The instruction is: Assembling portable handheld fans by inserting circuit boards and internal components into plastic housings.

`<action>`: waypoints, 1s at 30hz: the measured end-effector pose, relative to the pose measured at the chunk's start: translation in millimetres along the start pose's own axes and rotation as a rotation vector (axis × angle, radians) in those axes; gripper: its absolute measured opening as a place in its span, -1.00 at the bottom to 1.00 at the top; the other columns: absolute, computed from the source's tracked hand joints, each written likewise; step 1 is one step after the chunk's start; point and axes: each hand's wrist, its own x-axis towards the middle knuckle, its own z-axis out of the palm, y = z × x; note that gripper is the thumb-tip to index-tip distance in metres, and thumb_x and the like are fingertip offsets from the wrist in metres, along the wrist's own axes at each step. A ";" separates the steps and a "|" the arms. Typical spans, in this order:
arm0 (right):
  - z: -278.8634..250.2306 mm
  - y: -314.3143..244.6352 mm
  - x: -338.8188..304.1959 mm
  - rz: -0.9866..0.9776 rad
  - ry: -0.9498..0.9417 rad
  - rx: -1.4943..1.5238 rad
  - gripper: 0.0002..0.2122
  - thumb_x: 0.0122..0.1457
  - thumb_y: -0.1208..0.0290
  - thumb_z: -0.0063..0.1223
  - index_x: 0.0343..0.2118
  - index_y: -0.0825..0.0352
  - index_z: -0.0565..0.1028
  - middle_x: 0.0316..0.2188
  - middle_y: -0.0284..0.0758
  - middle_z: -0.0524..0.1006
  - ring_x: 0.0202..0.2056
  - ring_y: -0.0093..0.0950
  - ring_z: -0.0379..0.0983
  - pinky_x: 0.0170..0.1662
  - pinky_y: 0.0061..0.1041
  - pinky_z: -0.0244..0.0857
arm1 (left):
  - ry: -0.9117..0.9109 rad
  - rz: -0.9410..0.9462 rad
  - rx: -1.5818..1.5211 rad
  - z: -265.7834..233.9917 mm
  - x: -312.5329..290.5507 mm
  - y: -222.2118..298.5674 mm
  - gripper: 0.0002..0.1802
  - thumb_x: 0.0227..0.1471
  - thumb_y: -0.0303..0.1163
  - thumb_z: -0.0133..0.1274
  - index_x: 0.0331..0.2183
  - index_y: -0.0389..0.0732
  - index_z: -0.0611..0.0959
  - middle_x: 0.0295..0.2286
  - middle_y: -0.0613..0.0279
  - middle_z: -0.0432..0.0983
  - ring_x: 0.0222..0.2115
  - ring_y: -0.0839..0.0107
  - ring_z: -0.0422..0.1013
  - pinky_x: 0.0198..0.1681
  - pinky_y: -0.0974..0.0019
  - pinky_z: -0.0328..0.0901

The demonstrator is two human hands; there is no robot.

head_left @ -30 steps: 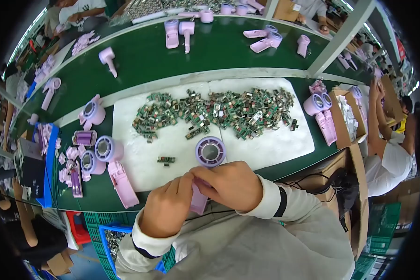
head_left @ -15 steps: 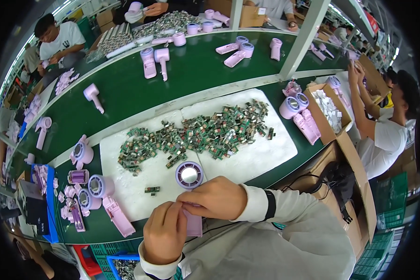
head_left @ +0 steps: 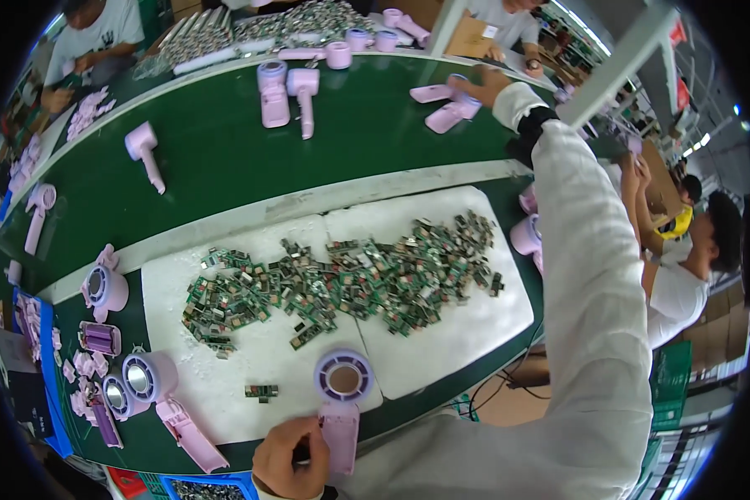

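A lilac handheld fan (head_left: 343,377) with a pink handle lies at the near edge of the white foam sheets. My left hand (head_left: 293,457) is closed, its fingertips pinching the left edge of that handle. Across the bench, my right arm stretches to the far green belt. My right hand (head_left: 490,86) is over another pink handheld fan (head_left: 450,117), fingers extended at its round head; whether they touch it I cannot tell. A heap of small green circuit boards (head_left: 375,283) covers the foam, and a separate circuit board (head_left: 262,391) lies left of the near fan.
Several pink fans, including one fan (head_left: 146,154), lie on the green belt (head_left: 217,133). More fan parts (head_left: 150,379) and a blue-edged bin (head_left: 50,375) stand at left. Cables (head_left: 500,379) hang at right. Other people sit around the bench.
My right hand has left the near fan and reached far up and right to a fan on the belt. My left hand stays by the near fan's handle. The view has shifted.
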 end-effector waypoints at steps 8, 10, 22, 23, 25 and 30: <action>107.5 88.7 137.0 0.302 0.143 -0.366 0.10 0.02 -0.64 -0.39 0.44 0.22 -0.03 0.40 -0.03 0.10 0.30 0.11 0.16 0.35 -0.06 0.01 | -0.127 0.093 -0.143 -10.8 1.8 -17.8 -0.69 -0.11 -0.59 0.22 -0.22 -0.21 0.68 -0.34 0.09 0.66 -0.56 0.22 0.53 -0.48 0.27 0.42; 133.9 54.4 135.9 0.311 0.086 -0.193 0.06 0.04 -0.60 -0.31 0.41 0.24 0.04 0.35 -0.01 0.17 0.28 0.08 0.21 0.32 -0.08 0.06 | -0.106 0.114 -0.087 -10.2 6.6 -11.9 -0.67 -0.14 -0.60 0.22 -0.22 -0.22 0.67 -0.37 0.08 0.65 -0.59 0.20 0.51 -0.50 0.26 0.41; 40.3 21.3 64.9 -0.089 0.060 0.132 -0.19 0.09 -0.40 0.03 0.19 0.25 0.42 -0.02 -0.01 0.58 0.03 -0.13 0.52 0.14 -0.29 0.31 | -0.028 0.182 -0.135 1.5 2.5 -17.0 -0.73 -0.14 -0.63 0.24 -0.29 -0.27 0.64 -0.45 0.14 0.60 -0.55 0.25 0.54 -0.51 0.30 0.44; 32.3 1.1 55.6 -0.215 0.067 0.254 -0.25 0.14 -0.31 0.06 0.19 0.25 0.41 -0.04 -0.05 0.58 -0.01 -0.20 0.52 0.11 -0.34 0.32 | -0.003 0.153 -0.119 2.8 2.3 -13.9 -0.73 -0.14 -0.63 0.24 -0.29 -0.27 0.64 -0.45 0.14 0.60 -0.55 0.25 0.54 -0.51 0.30 0.44; 13.7 -46.5 25.8 -0.374 0.043 0.394 -0.31 0.19 -0.23 0.09 0.20 0.25 0.40 -0.05 -0.09 0.58 -0.04 -0.27 0.52 0.08 -0.38 0.32 | 0.029 0.289 -0.057 2.2 4.4 -13.2 -0.73 -0.16 -0.60 0.24 -0.29 -0.27 0.65 -0.49 0.17 0.59 -0.58 0.28 0.53 -0.56 0.30 0.41; -60.6 -207.5 -130.4 -1.019 -0.083 0.529 -0.54 0.34 0.16 0.06 0.23 0.21 0.35 -0.06 -0.24 0.52 -0.06 -0.40 0.45 0.12 -0.47 0.26 | 0.069 0.297 -0.099 5.0 1.1 -20.3 -0.73 -0.14 -0.63 0.23 -0.28 -0.28 0.65 -0.48 0.12 0.59 -0.57 0.24 0.54 -0.52 0.27 0.43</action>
